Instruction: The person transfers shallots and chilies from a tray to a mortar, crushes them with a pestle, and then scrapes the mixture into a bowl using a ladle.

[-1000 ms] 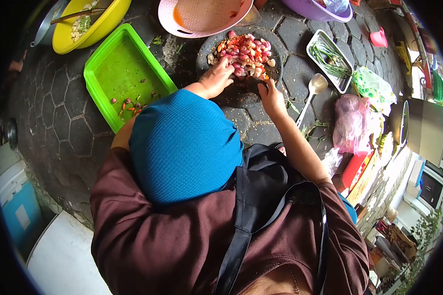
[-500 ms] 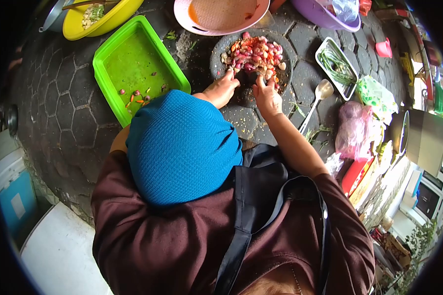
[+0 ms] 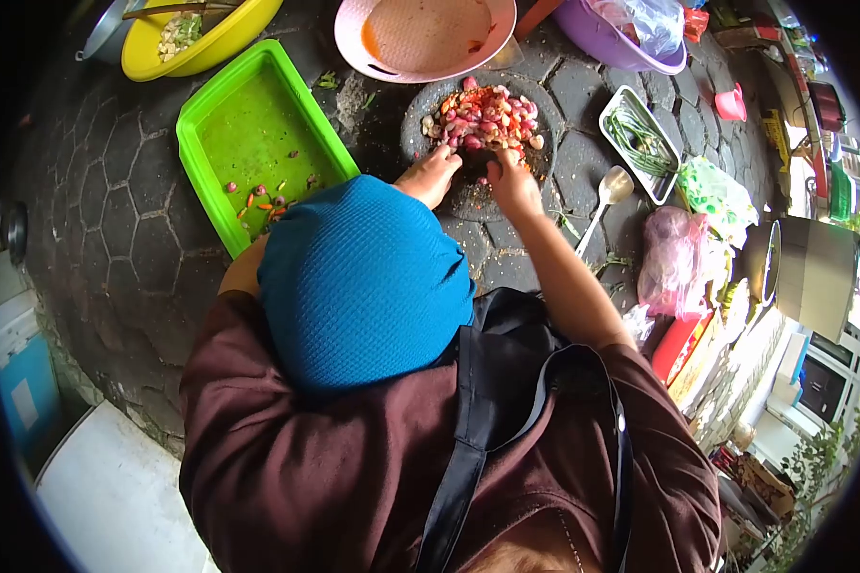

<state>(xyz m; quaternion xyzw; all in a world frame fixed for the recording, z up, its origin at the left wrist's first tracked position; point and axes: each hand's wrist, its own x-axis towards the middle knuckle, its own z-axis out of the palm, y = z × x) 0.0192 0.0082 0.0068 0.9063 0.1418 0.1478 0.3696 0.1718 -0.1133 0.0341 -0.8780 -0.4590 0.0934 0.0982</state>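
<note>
A round dark stone mortar (image 3: 416,124) holds a heap of peeled shallots, garlic and red chili pieces (image 3: 487,116). At its near side, my left hand (image 3: 428,178) and my right hand (image 3: 516,187) face each other with fingers bent round the ends of a dark stone pestle (image 3: 475,164). The pestle lies low against the heap, partly hidden by my fingers. Crushed bits cling to the stone near my hands. Blue textured cloth (image 3: 363,286) covers a rounded form beside my left forearm.
A green tray (image 3: 189,143) with a few shallots and chilies lies left. Beyond are a yellow bowl (image 3: 222,43), pink basin (image 3: 349,29) and purple basin (image 3: 583,43). Rightward are a spoon (image 3: 615,184), a tray of green beans (image 3: 640,143), plastic bags (image 3: 674,258) and a pink cup (image 3: 731,103).
The whole view has shifted slightly. Both hands remain at the near side of the heap, and the shallots there have been pushed about a little.
</note>
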